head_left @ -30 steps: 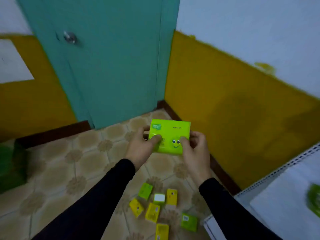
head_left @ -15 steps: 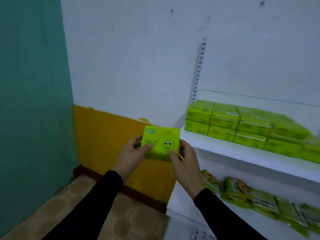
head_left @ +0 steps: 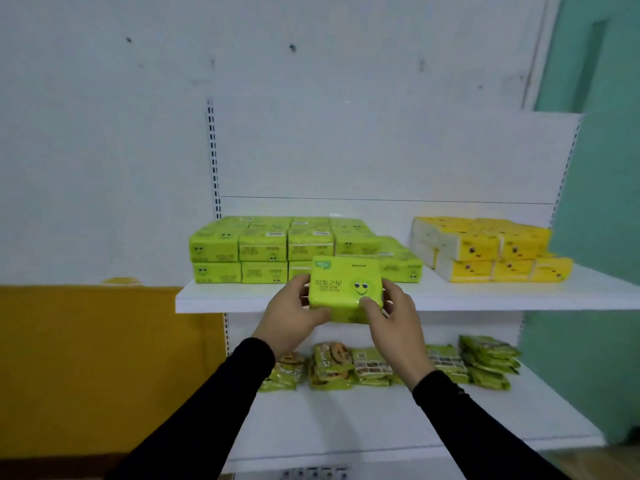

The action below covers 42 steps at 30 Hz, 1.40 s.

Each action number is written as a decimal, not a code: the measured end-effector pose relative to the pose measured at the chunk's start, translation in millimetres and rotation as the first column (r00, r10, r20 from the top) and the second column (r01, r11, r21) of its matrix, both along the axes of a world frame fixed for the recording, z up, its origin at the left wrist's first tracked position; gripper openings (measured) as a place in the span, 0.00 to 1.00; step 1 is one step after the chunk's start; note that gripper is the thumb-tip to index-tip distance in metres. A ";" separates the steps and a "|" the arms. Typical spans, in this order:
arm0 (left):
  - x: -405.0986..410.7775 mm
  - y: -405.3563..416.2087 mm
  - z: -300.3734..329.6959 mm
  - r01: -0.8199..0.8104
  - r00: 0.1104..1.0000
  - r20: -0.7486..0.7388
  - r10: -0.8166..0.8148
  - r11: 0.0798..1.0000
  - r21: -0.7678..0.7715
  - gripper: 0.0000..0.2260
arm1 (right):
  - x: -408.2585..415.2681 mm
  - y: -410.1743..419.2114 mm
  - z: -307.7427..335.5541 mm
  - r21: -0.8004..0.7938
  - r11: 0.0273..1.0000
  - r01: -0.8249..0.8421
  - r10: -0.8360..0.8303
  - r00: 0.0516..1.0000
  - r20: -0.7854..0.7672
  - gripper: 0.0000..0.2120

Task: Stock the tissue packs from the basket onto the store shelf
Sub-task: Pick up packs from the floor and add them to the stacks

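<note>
Both hands, left hand and right hand, grip the green pack at the shelf near edge. Pushing it carelessly could topple the green stack behind.

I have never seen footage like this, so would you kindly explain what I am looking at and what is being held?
There is no machine: a camera worn on a person's head looks forward and down at their own hands. The left hand and right hand together hold one green tissue pack in front of a white upper shelf. On that shelf sit stacked green packs and yellow packs. The lower shelf carries green snack bags.
</note>
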<state>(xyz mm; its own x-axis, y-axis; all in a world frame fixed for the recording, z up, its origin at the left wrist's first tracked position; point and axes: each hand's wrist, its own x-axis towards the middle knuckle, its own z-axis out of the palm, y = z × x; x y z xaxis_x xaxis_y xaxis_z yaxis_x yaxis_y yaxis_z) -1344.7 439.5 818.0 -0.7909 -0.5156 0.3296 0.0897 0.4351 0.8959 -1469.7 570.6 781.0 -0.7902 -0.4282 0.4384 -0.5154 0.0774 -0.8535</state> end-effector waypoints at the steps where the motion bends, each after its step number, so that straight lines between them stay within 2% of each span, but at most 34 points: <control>1: -17.9 8.5 0.7 0.013 1.000 0.008 -0.013 1.000 -0.014 0.22 | -16.1 10.1 1.4 0.002 1.000 0.022 -0.022 1.000 -0.005 0.30; 6: -111.7 46.1 4.7 -0.008 1.000 0.000 0.008 0.996 -0.089 0.19 | -110.3 46.4 6.8 0.030 0.998 0.053 -0.052 0.998 -0.033 0.30; 10: -178.7 68.6 9.1 -0.061 0.997 0.029 0.067 0.986 -0.157 0.15 | -188.2 59.8 3.8 0.036 0.999 -0.001 0.004 0.998 -0.064 0.26; 12: -202.9 73.7 16.1 -0.073 0.995 0.049 0.086 0.972 -0.224 0.17 | -219.3 58.8 4.2 0.041 0.999 -0.027 0.028 0.999 -0.045 0.26; 15: -233.0 68.5 31.5 -0.108 0.985 0.077 0.151 0.908 -0.404 0.17 | -251.8 49.9 12.8 0.012 0.999 -0.052 0.053 0.997 -0.064 0.18; 17: -252.6 58.0 45.1 -0.130 0.971 0.109 0.214 0.850 -0.511 0.19 | -272.1 40.4 21.2 -0.020 0.998 -0.063 0.062 0.996 -0.061 0.19; 19: -272.0 43.7 60.1 -0.126 0.942 0.175 0.286 0.787 -0.604 0.25 | -291.9 27.1 29.7 -0.027 0.997 -0.069 0.067 0.996 -0.064 0.22; 21: -293.6 25.8 75.9 -0.103 0.914 0.235 0.330 0.751 -0.653 0.29 | -311.8 8.6 38.9 -0.038 0.997 -0.064 0.063 0.997 -0.036 0.19; 24: -330.3 -6.2 95.1 -0.064 0.890 0.289 0.352 0.724 -0.686 0.29 | -336.5 -20.0 55.3 -0.071 0.996 -0.061 0.063 0.998 0.023 0.15; 27: -369.4 -41.4 100.7 -0.046 0.885 0.311 0.347 0.729 -0.683 0.28 | -361.9 -48.4 64.1 -0.073 0.995 -0.065 0.072 0.994 0.087 0.16; 31: -418.5 -82.8 94.5 -0.029 0.871 0.346 0.348 0.741 -0.671 0.29 | -401.3 -84.8 64.4 -0.024 1.000 -0.003 0.006 0.991 0.133 0.25; 37: -466.4 -116.0 86.4 -0.027 0.835 0.393 0.385 0.742 -0.670 0.23 | -439.2 -125.6 59.9 0.017 0.999 0.034 -0.036 0.989 0.141 0.27; 42: -480.1 -131.1 73.6 0.093 0.697 0.514 0.500 0.649 -0.755 0.22 | -451.6 -144.6 43.0 0.127 0.987 -0.096 0.065 0.971 0.230 0.26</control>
